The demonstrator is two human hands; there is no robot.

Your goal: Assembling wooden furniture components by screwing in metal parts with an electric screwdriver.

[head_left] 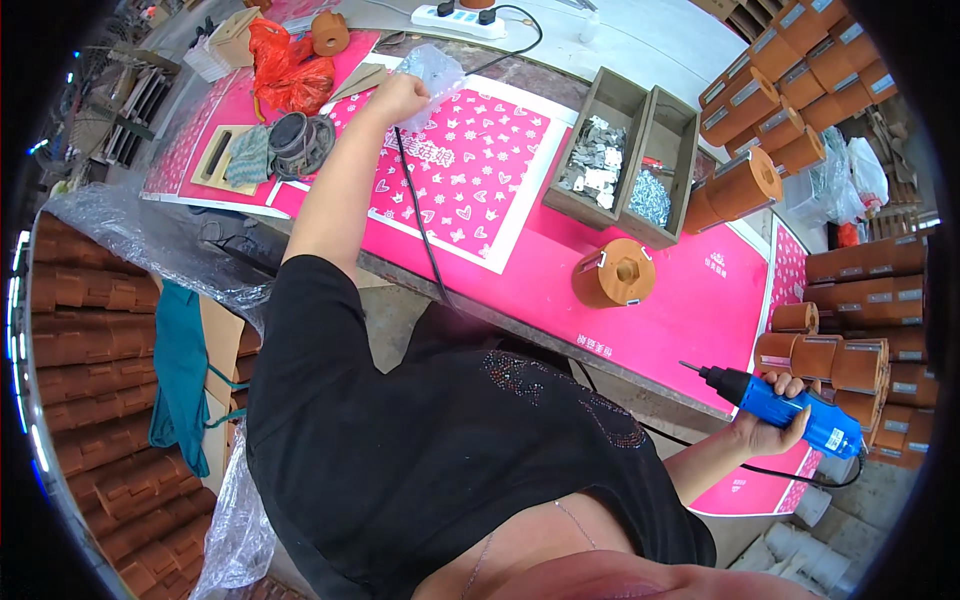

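My left hand (400, 98) reaches across the worktable with its fingers closed on a transparent plastic bag (440, 72); what is in the bag is too small to tell. Off to the right, my right hand (775, 425) is wrapped round a blue electric screwdriver (822, 425). The tool's black nose and bit point left over the table edge. Between my hands, a brown wooden cylinder (606, 278) with a hole in its top and small metal pieces on its side stands on the pink covering (670, 325). Neither hand touches it.
A two-part wooden box (598, 205) holds metal plates and screws. Brown cylinders (750, 185) are stacked at the right. A red bag (285, 70), a dark round container (300, 145) and a power strip (458, 20) lie farther back. A black cable (415, 205) crosses the table.
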